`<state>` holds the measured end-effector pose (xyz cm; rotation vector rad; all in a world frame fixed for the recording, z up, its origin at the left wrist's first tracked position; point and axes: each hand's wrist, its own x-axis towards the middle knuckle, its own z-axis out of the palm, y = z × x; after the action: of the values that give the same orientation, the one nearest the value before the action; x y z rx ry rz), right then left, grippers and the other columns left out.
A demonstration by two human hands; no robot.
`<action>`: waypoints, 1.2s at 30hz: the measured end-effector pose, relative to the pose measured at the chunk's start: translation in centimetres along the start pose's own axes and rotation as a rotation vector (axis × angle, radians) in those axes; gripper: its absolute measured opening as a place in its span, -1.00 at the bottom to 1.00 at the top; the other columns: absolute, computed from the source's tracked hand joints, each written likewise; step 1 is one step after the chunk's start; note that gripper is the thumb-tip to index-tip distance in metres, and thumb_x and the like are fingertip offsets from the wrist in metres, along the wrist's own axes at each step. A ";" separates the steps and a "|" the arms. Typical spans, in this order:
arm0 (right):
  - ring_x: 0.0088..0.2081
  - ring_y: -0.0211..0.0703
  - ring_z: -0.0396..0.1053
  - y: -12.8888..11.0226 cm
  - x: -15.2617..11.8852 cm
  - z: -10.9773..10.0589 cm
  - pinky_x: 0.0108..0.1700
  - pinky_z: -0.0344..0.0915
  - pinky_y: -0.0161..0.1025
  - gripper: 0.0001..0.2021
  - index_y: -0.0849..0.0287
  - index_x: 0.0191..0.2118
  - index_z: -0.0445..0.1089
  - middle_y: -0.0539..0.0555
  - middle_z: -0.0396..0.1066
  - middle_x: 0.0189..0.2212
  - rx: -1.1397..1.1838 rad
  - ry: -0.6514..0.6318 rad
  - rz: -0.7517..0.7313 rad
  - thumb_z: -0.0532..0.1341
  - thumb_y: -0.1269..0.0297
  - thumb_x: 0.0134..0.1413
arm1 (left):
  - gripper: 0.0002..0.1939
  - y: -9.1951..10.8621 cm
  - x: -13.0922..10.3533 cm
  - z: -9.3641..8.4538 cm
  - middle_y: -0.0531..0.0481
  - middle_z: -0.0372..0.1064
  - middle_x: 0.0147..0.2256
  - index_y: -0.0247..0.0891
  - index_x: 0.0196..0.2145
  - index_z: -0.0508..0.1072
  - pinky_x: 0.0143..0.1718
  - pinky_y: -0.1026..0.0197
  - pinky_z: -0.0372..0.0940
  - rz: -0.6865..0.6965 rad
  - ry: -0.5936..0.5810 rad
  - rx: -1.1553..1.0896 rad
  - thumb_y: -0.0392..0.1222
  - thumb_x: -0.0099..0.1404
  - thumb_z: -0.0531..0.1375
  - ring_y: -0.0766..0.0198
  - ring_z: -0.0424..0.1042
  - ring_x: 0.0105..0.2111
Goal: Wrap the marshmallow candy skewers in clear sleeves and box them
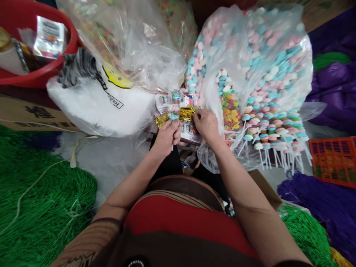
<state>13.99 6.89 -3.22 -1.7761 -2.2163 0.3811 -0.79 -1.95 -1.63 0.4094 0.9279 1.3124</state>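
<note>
Candy lollipop (175, 104) in a printed clear wrapper points away from the body, gripped at its base by the left hand's (166, 138) closed fingers. A slack grip could let the wrapper gape; a brush could scatter the gold twist ties (187, 114) beside it. The right hand (207, 124) curls at those ties, fingertips bunched; whether they pinch one is unclear. The left hand hides most of the stick.

around me is what looks like a small candy-packing workshop: a bulging clear plastic bag (241, 40) of pink, white and blue candies, pastel candy skewers (274, 131) on white sticks, a heap of shiny green strands (47, 200), a printed brown cardboard box (36, 111).
</note>
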 end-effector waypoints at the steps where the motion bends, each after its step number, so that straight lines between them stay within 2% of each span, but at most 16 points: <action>1: -0.21 0.07 0.46 0.2 0.0 -0.1 -0.15 0.30 -0.10 -0.75 0.16 -0.29 0.52 0.24 0.59 -0.25 0.028 0.011 0.014 0.08 0.32 0.26 | -0.68 0.0 0.0 0.0 0.26 0.11 -0.68 -0.27 -0.40 0.37 -0.75 0.46 -0.05 -0.003 0.003 -0.001 0.00 0.30 0.33 0.55 0.02 -0.76; 4: -0.20 0.07 0.49 0.6 -0.2 -0.5 -0.11 0.33 -0.09 -0.77 0.17 -0.25 0.50 0.23 0.59 -0.25 0.085 0.047 0.058 0.08 0.34 0.23 | -0.68 0.0 -0.1 0.0 0.26 0.11 -0.68 -0.27 -0.40 0.36 -0.75 0.46 -0.05 -0.008 0.005 -0.003 0.00 0.31 0.32 0.56 0.02 -0.76; 10: -0.15 0.13 0.46 0.2 -0.8 -0.2 -0.10 0.35 -0.01 -0.76 0.19 -0.14 0.51 0.32 0.55 -0.11 -0.047 -0.024 -0.047 0.09 0.32 0.27 | -0.69 0.0 -0.1 -0.2 0.27 0.11 -0.68 -0.26 -0.38 0.36 -0.74 0.47 -0.02 -0.011 -0.004 -0.001 0.00 0.32 0.31 0.55 0.03 -0.77; 13: -0.21 0.10 0.45 0.1 -0.6 0.1 -0.12 0.34 -0.02 -0.70 0.19 -0.23 0.51 0.32 0.55 -0.19 -0.067 -0.041 -0.015 0.02 0.32 0.32 | -0.69 0.0 -0.1 -0.2 0.26 0.11 -0.68 -0.27 -0.39 0.37 -0.75 0.47 -0.03 -0.003 -0.001 -0.005 -0.01 0.30 0.33 0.55 0.03 -0.76; 17: -0.21 0.03 0.46 0.9 -0.4 -0.3 -0.11 0.34 -0.09 -0.77 0.16 -0.34 0.47 0.22 0.56 -0.30 0.095 0.000 -0.013 0.07 0.33 0.24 | -0.69 0.1 -0.1 -0.1 0.26 0.12 -0.68 -0.27 -0.39 0.37 -0.75 0.46 -0.02 -0.004 -0.008 -0.012 -0.01 0.32 0.31 0.55 0.04 -0.77; 20: -0.22 0.00 0.46 1.4 -0.7 -0.8 -0.11 0.35 -0.12 -0.78 0.16 -0.32 0.48 0.18 0.56 -0.31 0.176 0.044 0.013 0.08 0.32 0.22 | -0.68 0.1 -0.1 -0.1 0.26 0.11 -0.67 -0.26 -0.39 0.38 -0.74 0.46 -0.03 -0.017 0.009 -0.001 0.01 0.32 0.32 0.55 0.03 -0.76; 25: -0.10 0.14 0.45 0.5 -1.2 -0.5 -0.05 0.35 -0.01 -0.78 0.17 -0.16 0.53 0.29 0.53 -0.10 -0.009 -0.037 -0.067 0.14 0.30 0.24 | -0.66 0.1 -0.1 -0.1 0.26 0.10 -0.68 -0.26 -0.40 0.37 -0.74 0.45 -0.04 -0.035 0.022 0.021 0.03 0.30 0.34 0.55 0.02 -0.75; 28: -0.18 0.10 0.44 0.0 -0.9 0.2 -0.11 0.35 -0.02 -0.69 0.20 -0.17 0.53 0.31 0.53 -0.15 -0.060 -0.031 -0.029 0.03 0.30 0.32 | -0.66 0.1 -0.1 -0.1 0.26 0.10 -0.68 -0.26 -0.40 0.37 -0.73 0.46 -0.05 -0.035 0.021 0.024 0.03 0.29 0.34 0.55 0.02 -0.75; 30: -0.20 0.06 0.43 0.2 -0.6 0.3 -0.10 0.34 -0.04 -0.68 0.17 -0.24 0.51 0.27 0.54 -0.23 -0.016 -0.009 -0.028 0.00 0.29 0.33 | -0.67 0.1 -0.1 -0.1 0.26 0.10 -0.67 -0.25 -0.39 0.36 -0.73 0.46 -0.05 -0.034 0.019 0.021 0.02 0.30 0.33 0.55 0.02 -0.75; 33: -0.23 0.00 0.44 1.0 -0.5 0.1 -0.08 0.35 -0.08 -0.73 0.13 -0.39 0.45 0.17 0.53 -0.35 0.163 0.024 -0.031 0.08 0.23 0.28 | -0.68 0.1 -0.2 -0.1 0.26 0.09 -0.67 -0.25 -0.39 0.36 -0.73 0.45 -0.03 -0.038 0.019 0.020 0.02 0.33 0.31 0.55 0.02 -0.75; 36: -0.35 -0.09 0.44 1.6 -0.7 -0.2 -0.24 0.37 -0.15 -0.77 0.13 -0.39 0.42 0.07 0.50 -0.41 0.443 0.044 0.061 0.13 0.17 0.21 | -0.68 0.0 -0.2 -0.2 0.26 0.09 -0.67 -0.24 -0.39 0.35 -0.73 0.45 -0.02 -0.033 0.010 0.012 0.03 0.33 0.31 0.55 0.03 -0.76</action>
<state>15.63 6.58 -3.63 -1.5920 -1.8662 0.7699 -0.93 -2.17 -1.63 0.3963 0.9476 1.2802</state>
